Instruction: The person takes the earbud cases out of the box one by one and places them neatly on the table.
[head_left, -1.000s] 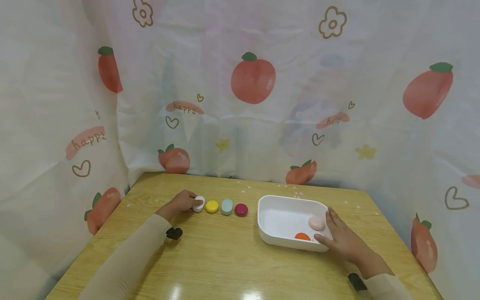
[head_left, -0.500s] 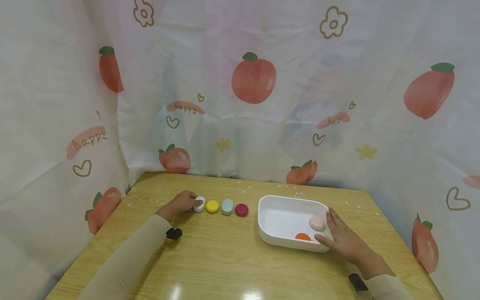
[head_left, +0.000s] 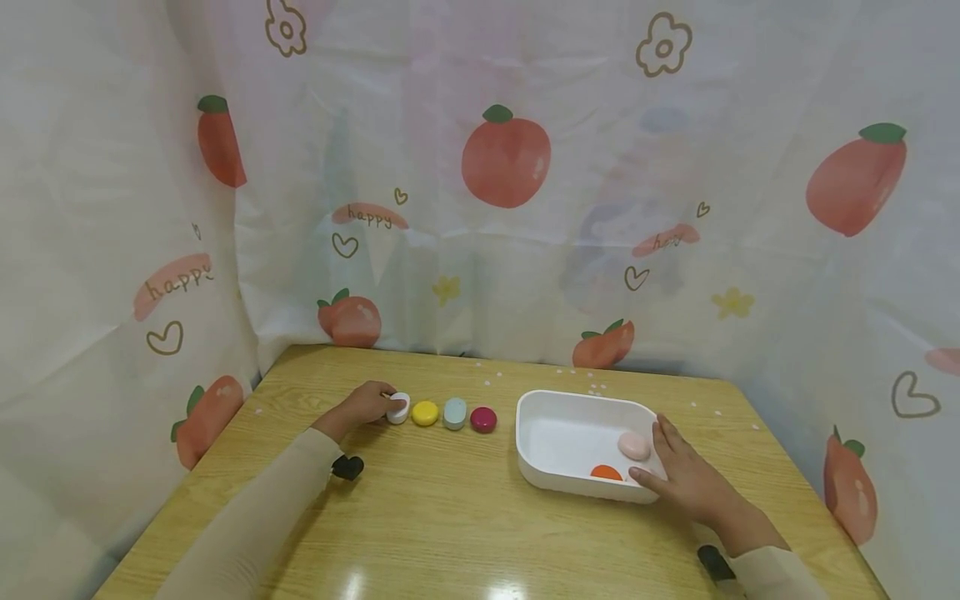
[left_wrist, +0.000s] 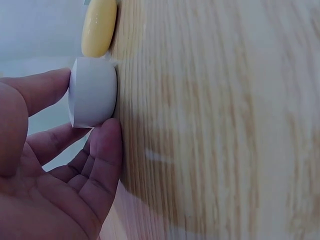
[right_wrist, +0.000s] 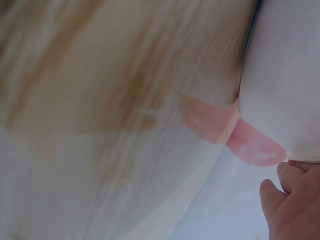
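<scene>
Pinching a small white rounded block point(head_left: 400, 411) between thumb and fingers, a person's left hand point(head_left: 363, 403) is working at a wood-grain table point(head_left: 420, 517) in the head view; a glossy yellow disc point(head_left: 425, 413), a pale blue-green oval point(head_left: 454, 414) and a crimson disc point(head_left: 483, 419) are lining up beside it; the right hand point(head_left: 696, 483), fingers extended, thumb apart, is resting at the right end of a white rounded-rectangular tray point(head_left: 555, 484) where a pale pink oval point(head_left: 634, 446) and an orange disc point(head_left: 606, 473) are lying; in the left wrist view, digits are touching the block's top and side, the yellow disc sitting just beyond; in the right wrist view, two fingertips are showing near the tray's wall.
</scene>
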